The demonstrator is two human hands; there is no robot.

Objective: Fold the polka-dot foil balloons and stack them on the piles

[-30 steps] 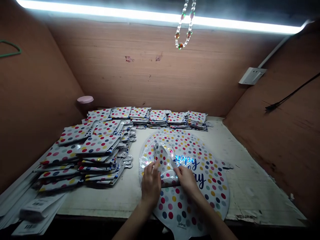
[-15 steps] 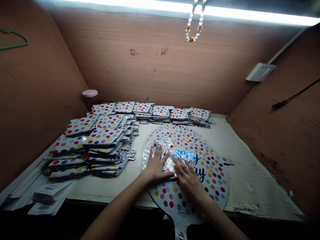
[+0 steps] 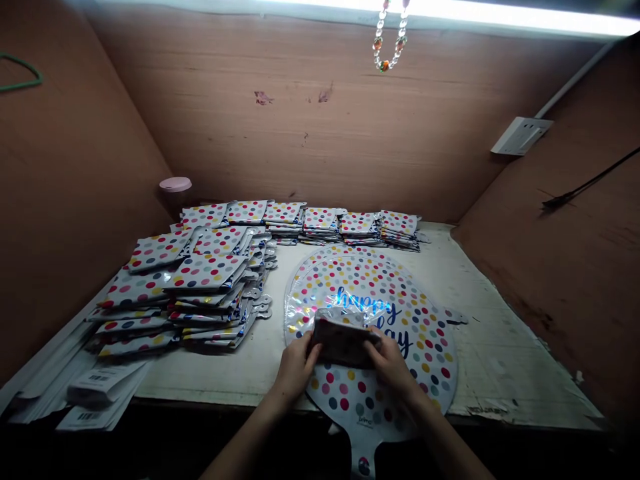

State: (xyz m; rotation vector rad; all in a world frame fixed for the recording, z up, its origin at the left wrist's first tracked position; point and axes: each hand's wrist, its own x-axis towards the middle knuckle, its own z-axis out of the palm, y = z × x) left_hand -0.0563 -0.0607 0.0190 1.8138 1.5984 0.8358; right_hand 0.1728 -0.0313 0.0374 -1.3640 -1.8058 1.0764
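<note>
Shiny silver and dark, a folded balloon (image 3: 345, 343) is in both hands in the head view. The left hand (image 3: 295, 367) pinches one end, with the thumb on the near side, and the right hand (image 3: 394, 363) pinches the other end. Both hands are closed on it. Holding both ends may stop the thin, slippery stuff from popping open. It is over the big flat balloon (image 3: 433, 340), near the front edge of the table (image 3: 493, 380). I can't tell if the two touch.

The big flat balloon lies on the table, with its tail hanging over the front edge. Maybe it lies flat so it makes a smooth place to work on. The front piles (image 3: 207, 273) sit at the left side of the table, and the back row (image 3: 320, 219) sits along the back edge. They may be put there to be out of the way of the arms. White papers (image 3: 103, 377) are at the front left corner.

The folded balloon looks like a small, wide packet. Its near side is in shadow, so its dots are hard to see, and its top edge shines. The big flat balloon is round and white, with red, pink, yellow, blue and grey dots. It has blue curly writing that says "happy", and the hands hide some of the word below
</note>
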